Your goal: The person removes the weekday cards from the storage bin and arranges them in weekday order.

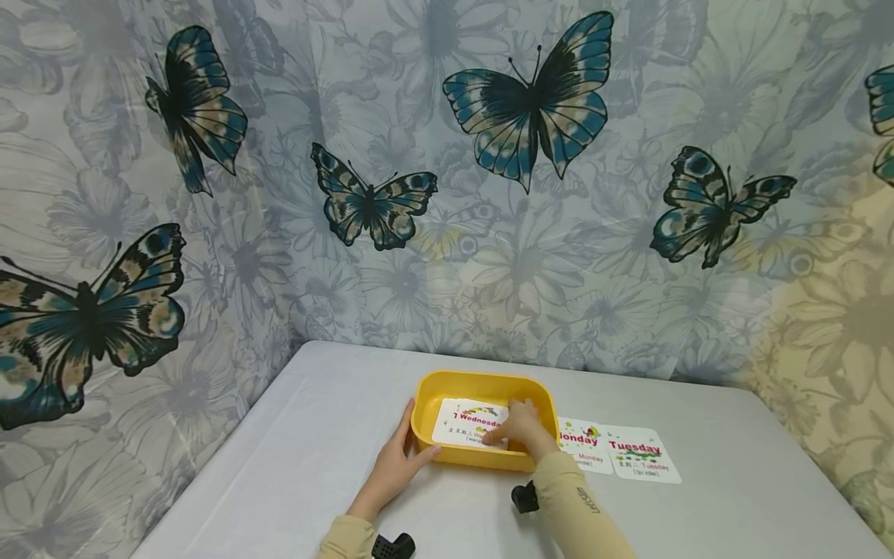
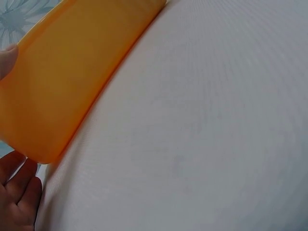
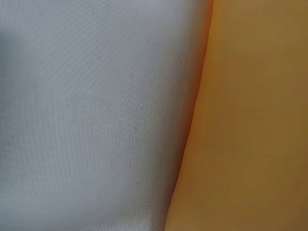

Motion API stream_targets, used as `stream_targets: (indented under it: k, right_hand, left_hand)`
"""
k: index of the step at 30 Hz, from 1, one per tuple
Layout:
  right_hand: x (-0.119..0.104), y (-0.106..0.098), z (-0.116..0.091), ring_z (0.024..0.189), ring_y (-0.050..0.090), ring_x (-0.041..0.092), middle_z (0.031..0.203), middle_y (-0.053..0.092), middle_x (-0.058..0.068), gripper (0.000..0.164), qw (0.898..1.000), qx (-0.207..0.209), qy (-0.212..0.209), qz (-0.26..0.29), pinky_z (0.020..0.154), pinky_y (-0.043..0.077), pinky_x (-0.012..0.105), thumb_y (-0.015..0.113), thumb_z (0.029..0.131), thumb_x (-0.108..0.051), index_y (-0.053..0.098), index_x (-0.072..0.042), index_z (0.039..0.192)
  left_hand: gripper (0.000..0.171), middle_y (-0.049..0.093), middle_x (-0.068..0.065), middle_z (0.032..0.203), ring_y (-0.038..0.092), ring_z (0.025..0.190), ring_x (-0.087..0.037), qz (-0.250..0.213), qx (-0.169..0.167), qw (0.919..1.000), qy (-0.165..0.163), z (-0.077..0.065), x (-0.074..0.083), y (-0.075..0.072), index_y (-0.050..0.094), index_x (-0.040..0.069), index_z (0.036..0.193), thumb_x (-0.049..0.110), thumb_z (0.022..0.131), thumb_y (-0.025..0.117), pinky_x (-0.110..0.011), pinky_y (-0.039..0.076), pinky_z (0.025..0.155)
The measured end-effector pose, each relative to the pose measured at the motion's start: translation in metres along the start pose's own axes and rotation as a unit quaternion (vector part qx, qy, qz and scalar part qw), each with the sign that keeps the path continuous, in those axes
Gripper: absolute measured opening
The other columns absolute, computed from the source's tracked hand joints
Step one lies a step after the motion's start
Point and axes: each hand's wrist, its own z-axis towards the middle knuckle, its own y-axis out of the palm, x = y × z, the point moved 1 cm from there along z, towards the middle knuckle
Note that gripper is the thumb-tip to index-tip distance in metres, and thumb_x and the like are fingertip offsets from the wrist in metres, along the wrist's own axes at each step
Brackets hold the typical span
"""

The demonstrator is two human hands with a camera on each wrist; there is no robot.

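Wednesday card [image 1: 464,424] lies face up inside a yellow tray [image 1: 475,456], toward its left and middle, its name printed in red above smaller lines of text. The right hand [image 1: 524,427] reaches down into the tray at the card's right end. Its grip is spread, the thumb stretched left over the card and the other fingers bent farther back; whether they pinch the card, I cannot tell. The right wrist view shows only the tray's outer wall beside white cloth, without the fingers.

The left hand [image 1: 393,468] holds the tray at its near left corner, thumb at the near rim, fingers along the left side. The left wrist view shows the thumb at the tray's upper edge and fingertips touching its wall lower down.

Just right of the tray, Monday card [image 1: 588,450] lies face up, its left part hidden by the tray and arm. Right beside it lies Tuesday card [image 1: 641,455], in full view. All rest on a counter [image 1: 726,458] covered in white cloth.

Both arms wear pale yellow sleeves [image 1: 580,505], with a small black device [image 1: 525,498] at each wrist. Behind rises a grey-blue floral backdrop [image 1: 412,295] with large blue, black and tan butterflies [image 1: 534,105].
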Motion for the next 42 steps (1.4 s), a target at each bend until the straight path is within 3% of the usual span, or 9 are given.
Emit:
stream_targets:
  k: [11,18,23,30,36,42]
  right_hand:
    - [0.004,0.002,0.003,0.111,0.035,0.042,0.122,0.039,0.029,0.089,1.0,0.017,0.006,0.007,0.1,0.031,0.054,0.091,0.056,-0.022,0.046,0.012,0.125]
    - [0.001,0.004,0.003,0.105,0.042,0.038,0.117,0.045,0.026,0.087,0.999,0.039,0.001,0.021,0.099,0.035,0.052,0.09,0.056,-0.016,0.044,0.01,0.125]
    - [-0.002,0.004,0.003,0.103,0.046,0.036,0.116,0.048,0.027,0.087,0.998,0.048,0.001,0.042,0.097,0.039,0.049,0.087,0.06,-0.007,0.035,0.01,0.128]
    - [-0.006,0.004,0.001,0.104,0.049,0.036,0.121,0.047,0.03,0.091,0.997,0.056,0.005,0.061,0.097,0.041,0.046,0.083,0.064,0.0,0.026,0.009,0.134]
    - [-0.014,0.002,-0.003,0.11,0.046,0.04,0.126,0.043,0.03,0.084,0.996,0.078,-0.015,0.046,0.099,0.038,0.049,0.076,0.067,0.008,0.028,0.008,0.136]
    - [-0.023,0.001,-0.006,0.114,0.044,0.043,0.13,0.038,0.031,0.08,0.994,0.095,-0.036,0.03,0.098,0.038,0.052,0.07,0.071,0.012,0.029,0.004,0.14]
  left_hand:
    - [0.095,0.018,0.0,0.151,0.024,0.135,-0.018,0.003,0.0,1.0,-0.005,0.0,0.001,0.001,0.009,0.024,0.151,0.053,0.08,0.066,-0.033,0.026,0.107]
    - [0.092,0.018,0.002,0.151,0.023,0.135,-0.016,0.003,-0.001,1.0,-0.007,0.0,-0.001,0.001,0.007,0.033,0.149,0.053,0.08,0.065,-0.032,0.026,0.107]
    - [0.093,0.017,0.004,0.151,0.023,0.134,-0.014,0.0,-0.002,1.0,-0.007,0.0,0.001,0.001,0.008,0.033,0.149,0.053,0.079,0.066,-0.03,0.025,0.108]
    - [0.094,0.017,0.003,0.152,0.023,0.134,-0.014,0.003,-0.001,0.9999,-0.01,-0.001,0.004,0.001,0.009,0.029,0.15,0.052,0.079,0.067,-0.03,0.026,0.107]
    - [0.096,0.017,0.003,0.152,0.023,0.134,-0.015,0.003,0.003,1.0,-0.003,0.0,0.003,0.001,0.011,0.02,0.151,0.052,0.079,0.066,-0.031,0.026,0.107]
    - [0.097,0.018,0.002,0.151,0.024,0.134,-0.015,0.001,0.003,1.0,-0.005,0.0,0.002,0.001,0.011,0.021,0.151,0.053,0.079,0.067,-0.031,0.026,0.107]
